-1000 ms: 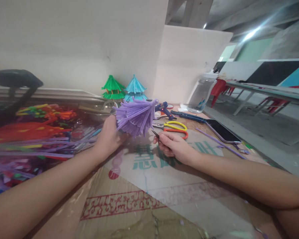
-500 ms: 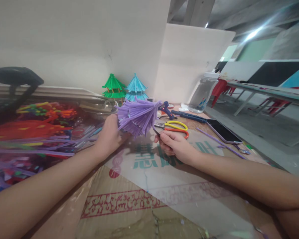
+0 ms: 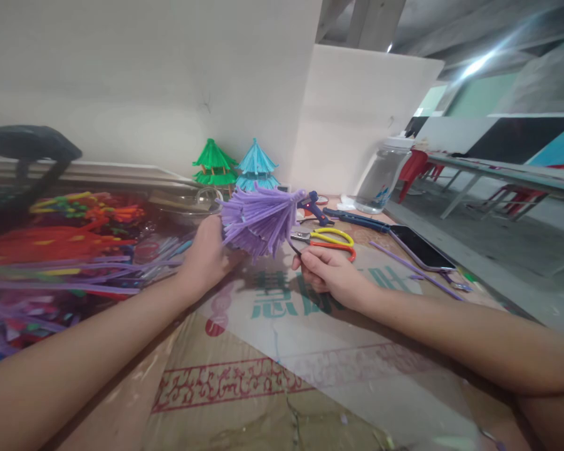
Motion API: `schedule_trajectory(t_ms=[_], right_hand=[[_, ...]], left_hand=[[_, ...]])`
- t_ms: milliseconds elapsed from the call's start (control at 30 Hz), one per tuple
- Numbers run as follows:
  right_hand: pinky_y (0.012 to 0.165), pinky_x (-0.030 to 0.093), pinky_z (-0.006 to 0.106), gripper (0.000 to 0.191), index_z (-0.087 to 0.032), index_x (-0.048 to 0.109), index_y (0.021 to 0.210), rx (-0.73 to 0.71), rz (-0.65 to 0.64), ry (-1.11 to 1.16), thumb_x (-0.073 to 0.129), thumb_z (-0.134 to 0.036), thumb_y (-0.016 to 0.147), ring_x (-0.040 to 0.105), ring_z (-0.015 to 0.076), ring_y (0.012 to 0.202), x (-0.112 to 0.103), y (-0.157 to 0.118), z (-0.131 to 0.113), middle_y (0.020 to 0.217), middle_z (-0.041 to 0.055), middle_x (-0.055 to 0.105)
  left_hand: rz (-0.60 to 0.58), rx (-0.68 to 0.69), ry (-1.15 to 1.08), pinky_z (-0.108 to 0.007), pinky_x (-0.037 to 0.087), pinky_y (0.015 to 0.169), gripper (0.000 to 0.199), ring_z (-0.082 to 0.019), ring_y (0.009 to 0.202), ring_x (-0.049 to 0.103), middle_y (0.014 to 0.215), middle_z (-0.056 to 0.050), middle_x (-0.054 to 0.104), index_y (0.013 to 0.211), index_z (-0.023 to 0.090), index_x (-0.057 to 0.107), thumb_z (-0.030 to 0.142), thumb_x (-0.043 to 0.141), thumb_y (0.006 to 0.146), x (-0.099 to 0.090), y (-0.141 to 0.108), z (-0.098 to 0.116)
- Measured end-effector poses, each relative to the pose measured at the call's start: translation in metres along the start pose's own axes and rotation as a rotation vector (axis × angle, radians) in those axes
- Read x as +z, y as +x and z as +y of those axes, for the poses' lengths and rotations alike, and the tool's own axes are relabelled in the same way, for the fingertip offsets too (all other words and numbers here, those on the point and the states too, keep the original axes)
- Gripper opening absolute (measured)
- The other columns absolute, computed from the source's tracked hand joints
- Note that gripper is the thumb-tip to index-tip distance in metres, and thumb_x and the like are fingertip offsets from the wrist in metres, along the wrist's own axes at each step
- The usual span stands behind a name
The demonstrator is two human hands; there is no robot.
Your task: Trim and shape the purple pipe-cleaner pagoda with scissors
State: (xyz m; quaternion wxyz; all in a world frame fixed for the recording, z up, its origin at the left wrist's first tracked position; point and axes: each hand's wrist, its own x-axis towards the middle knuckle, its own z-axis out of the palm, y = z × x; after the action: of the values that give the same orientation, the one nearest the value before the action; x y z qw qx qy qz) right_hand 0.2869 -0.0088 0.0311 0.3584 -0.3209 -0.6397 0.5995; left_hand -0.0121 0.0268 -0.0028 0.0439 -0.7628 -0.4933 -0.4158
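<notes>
My left hand [image 3: 210, 254] is closed on the purple pipe-cleaner tree [image 3: 261, 222], which is tilted on its side with its tip to the right; the tree hides part of the fingers. At the tree's right lower edge, my right hand [image 3: 326, 272] pinches a thin dark tool [image 3: 295, 248], whose far end meets the purple stems. Just behind my right hand lie scissors [image 3: 333, 238] with yellow and red handles. A green tree [image 3: 211, 164] and a light blue tree [image 3: 256, 164] stand against the wall behind.
Pipe cleaners in many colours [image 3: 75, 250] cover the left side. A dark blue glue gun [image 3: 314, 207], a blue-handled cutter [image 3: 357, 220], a phone [image 3: 420, 247], a purple stem [image 3: 416, 270] and a clear bottle [image 3: 384, 175] are at the back right. Printed cardboard [image 3: 225, 382] covers the front.
</notes>
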Motion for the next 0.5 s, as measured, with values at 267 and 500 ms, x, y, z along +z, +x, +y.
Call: schedule_trajectory(t_ms=[267, 500], right_hand=[[0.045, 0.013, 0.025, 0.061, -0.019, 0.067, 0.095, 0.000, -0.075, -0.024, 0.079, -0.079, 0.090, 0.023, 0.0079, 0.051, -0.0032, -0.0010, 0.0024, 0.061, -0.0120, 0.034], [0.046, 0.015, 0.025, 0.065, -0.019, 0.067, 0.096, -0.077, -0.025, 0.000, 0.080, -0.082, 0.088, 0.025, 0.0083, 0.054, -0.0010, -0.0037, -0.0006, 0.065, -0.0096, 0.037]], left_hand=[[0.000, 0.045, 0.018, -0.068, 0.053, 0.117, 0.052, -0.045, 0.139, 0.060, 0.142, -0.022, 0.066, 0.139, 0.016, 0.061, 0.044, 0.069, 0.096, 0.0020, -0.0010, -0.0057], [0.018, 0.011, -0.116, -0.056, 0.055, 0.122, 0.059, -0.038, 0.142, 0.065, 0.148, -0.016, 0.068, 0.145, 0.022, 0.061, 0.036, 0.073, 0.089, 0.0048, -0.0009, 0.0007]])
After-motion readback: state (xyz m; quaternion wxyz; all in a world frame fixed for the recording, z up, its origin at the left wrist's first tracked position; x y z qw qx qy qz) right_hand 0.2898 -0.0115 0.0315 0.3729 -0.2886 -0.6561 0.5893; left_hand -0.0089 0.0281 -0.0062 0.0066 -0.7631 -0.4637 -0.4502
